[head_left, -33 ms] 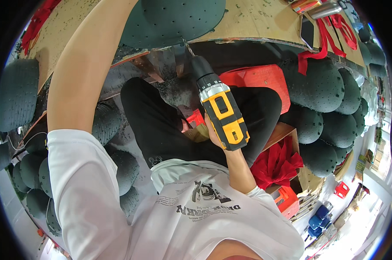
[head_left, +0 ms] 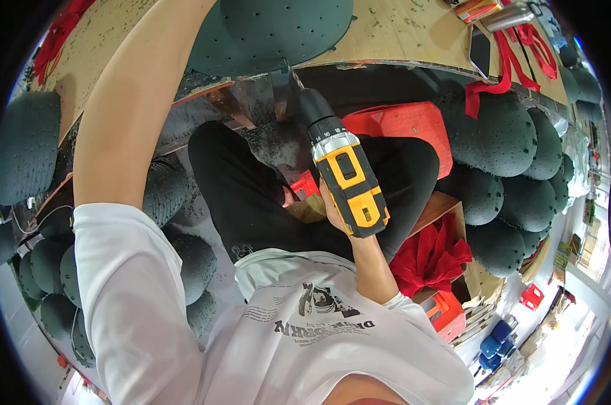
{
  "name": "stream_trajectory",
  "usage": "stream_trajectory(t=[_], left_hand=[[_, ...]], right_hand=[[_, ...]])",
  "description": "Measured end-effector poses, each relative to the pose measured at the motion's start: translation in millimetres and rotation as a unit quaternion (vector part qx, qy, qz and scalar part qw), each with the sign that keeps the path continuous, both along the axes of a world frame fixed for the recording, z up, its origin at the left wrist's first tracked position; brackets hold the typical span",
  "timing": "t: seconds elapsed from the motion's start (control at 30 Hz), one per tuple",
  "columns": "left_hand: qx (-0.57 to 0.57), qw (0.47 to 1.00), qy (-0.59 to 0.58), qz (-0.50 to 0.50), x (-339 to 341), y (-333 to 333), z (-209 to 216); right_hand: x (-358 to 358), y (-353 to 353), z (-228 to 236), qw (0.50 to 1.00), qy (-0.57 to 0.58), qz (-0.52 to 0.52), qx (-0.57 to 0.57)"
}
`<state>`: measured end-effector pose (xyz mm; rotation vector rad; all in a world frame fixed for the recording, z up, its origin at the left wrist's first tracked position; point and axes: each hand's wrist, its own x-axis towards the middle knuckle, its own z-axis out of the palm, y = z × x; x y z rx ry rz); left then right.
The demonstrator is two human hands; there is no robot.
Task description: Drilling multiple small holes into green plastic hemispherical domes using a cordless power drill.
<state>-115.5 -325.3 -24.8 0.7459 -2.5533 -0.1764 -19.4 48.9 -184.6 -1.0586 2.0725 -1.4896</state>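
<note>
Dark green, dimpled, domed foam pad (head_left: 268, 30) lies on the pale plywood bench top (head_left: 400, 30) at the top of the view, and everything turns on how the drill meets its near edge. Going from the left: the person's left arm rises along the left side of the view to the upper edge, beside the pad, and the left hand itself is out of sight above the edge, so whether it grips or presses anything cannot be told. Right of that arm, the yellow-and-black cordless drill (head_left: 342, 172) stands with its long axis running from lower right up to upper left, its thin metal bit (head_left: 296, 77) touching the bench just under the pad's near rim. The pad thus lies up and slightly left of the drill, straight along the bit's line. The right hand (head_left: 336, 209) is the nearer one, wrapped closed around the drill's handle below and behind the yellow body. Further right stand a red plastic crate (head_left: 403, 121) and a stack of more green foam pads (head_left: 508, 169), well apart from the drill.

Against the other frame, taken at the same instant, nothing differs: drill, bit, arm and pad sit alike.
</note>
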Motion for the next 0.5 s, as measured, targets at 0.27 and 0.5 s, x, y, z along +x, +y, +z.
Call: stream_trajectory(t=[0.27,0.5], left_hand=[[-0.017,1.0,0.01,-0.005,-1,-5,-4],[0.026,0.999,-0.013,-0.013,4,4,4]], right_hand=[[-7,-4,5,0.969,0.246,0.013,0.01],[-33,-52,2,0.996,-0.029,0.039,-0.074]])
